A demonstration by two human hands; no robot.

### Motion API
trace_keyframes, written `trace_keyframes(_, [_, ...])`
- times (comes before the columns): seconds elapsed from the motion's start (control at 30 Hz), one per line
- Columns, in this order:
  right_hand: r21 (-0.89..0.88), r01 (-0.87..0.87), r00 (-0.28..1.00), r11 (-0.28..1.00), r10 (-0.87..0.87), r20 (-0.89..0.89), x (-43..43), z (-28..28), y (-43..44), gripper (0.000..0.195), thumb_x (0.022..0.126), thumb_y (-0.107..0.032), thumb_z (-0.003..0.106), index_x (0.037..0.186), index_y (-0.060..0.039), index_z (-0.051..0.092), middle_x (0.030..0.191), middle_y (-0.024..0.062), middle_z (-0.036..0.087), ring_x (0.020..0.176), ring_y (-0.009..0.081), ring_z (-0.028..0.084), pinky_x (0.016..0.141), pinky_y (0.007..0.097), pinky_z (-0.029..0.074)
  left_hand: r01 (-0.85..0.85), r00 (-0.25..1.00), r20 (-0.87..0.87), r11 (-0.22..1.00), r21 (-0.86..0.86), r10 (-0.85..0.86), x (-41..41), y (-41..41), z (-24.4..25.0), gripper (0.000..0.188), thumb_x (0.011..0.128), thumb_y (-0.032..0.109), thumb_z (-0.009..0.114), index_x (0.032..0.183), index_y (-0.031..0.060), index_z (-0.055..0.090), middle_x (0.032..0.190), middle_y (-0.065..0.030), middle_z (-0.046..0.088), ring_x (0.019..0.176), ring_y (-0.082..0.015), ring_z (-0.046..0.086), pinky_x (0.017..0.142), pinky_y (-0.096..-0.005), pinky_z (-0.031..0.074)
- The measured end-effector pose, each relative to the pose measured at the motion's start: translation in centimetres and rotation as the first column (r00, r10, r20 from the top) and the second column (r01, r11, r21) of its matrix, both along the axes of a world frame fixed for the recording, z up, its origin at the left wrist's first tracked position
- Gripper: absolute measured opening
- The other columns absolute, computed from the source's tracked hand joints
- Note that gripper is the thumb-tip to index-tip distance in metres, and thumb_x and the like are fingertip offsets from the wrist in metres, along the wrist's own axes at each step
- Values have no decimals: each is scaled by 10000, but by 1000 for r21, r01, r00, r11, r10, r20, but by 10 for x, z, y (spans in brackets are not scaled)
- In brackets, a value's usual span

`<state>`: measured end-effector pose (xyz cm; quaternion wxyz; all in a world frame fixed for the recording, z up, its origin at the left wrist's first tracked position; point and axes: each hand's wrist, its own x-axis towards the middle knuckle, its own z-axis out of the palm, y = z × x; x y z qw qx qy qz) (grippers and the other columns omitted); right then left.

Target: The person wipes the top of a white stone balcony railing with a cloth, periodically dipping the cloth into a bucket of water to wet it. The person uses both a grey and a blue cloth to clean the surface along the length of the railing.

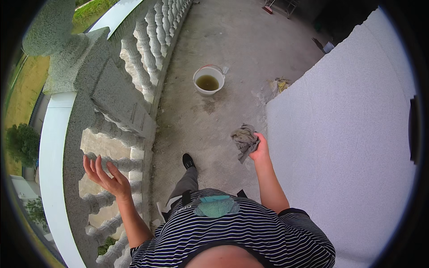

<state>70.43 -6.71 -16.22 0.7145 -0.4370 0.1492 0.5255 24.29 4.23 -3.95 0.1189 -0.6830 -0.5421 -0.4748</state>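
Crumpled in my right hand (261, 148) is a grey-brown cloth (246, 140), held off to the right of my body above the floor. My left hand (109, 177) holds nothing and has its fingers spread; in the picture it overlaps the balusters (125, 164) of the stone balustrade, and whether it touches them I cannot tell. Ahead on the concrete floor stands a white plastic bucket (219, 77) with a wire bail handle. Murky brownish water (207, 82) lies in it, and a damp patch (209, 106) darkens the floor just before it.
A white textured wall (335, 150) rises close on my right. Along my left runs the balustrade with a pale top rail (55, 150) and a stone post (83, 67). Yellowish debris (281, 84) lies by the wall's corner. Farther off is a reddish broom head (267, 9).
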Motion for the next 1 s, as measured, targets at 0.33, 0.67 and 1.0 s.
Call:
trace_keyframes(0.33, [-65, 83, 988, 994, -73, 139, 97, 35, 129, 215, 799, -101, 562, 994, -14, 588, 1019, 143, 647, 985, 322, 615, 911, 476, 491, 735, 597, 745, 575, -360, -296, 220, 119, -26, 218, 940, 82, 487, 1129, -21, 522, 1306, -165, 482, 1149, -275, 499, 957, -352, 403])
trace_keyframes(0.67, [144, -29, 999, 989, 24, 35, 190, 71, 278, 149, 771, -106, 594, 907, -46, 592, 926, 119, 649, 886, 297, 631, 832, 450, 518, 777, 544, 800, 512, -366, -254, 365, 214, -63, 163, 963, 105, 477, 1035, -8, 571, 1210, -139, 543, 1096, -228, 525, 961, -336, 400])
trace_keyframes(1.0, [262, -388, 919, 884, 350, 181, 273, 111, 410, 221, 812, -78, 569, 1020, -5, 589, 990, 136, 635, 879, 242, 637, 763, 379, 537, 669, 474, 846, 525, -527, 245, 488, 277, -99, 259, 990, 221, 483, 1127, 32, 597, 1065, -35, 604, 979, -124, 560, 796, -288, 495])
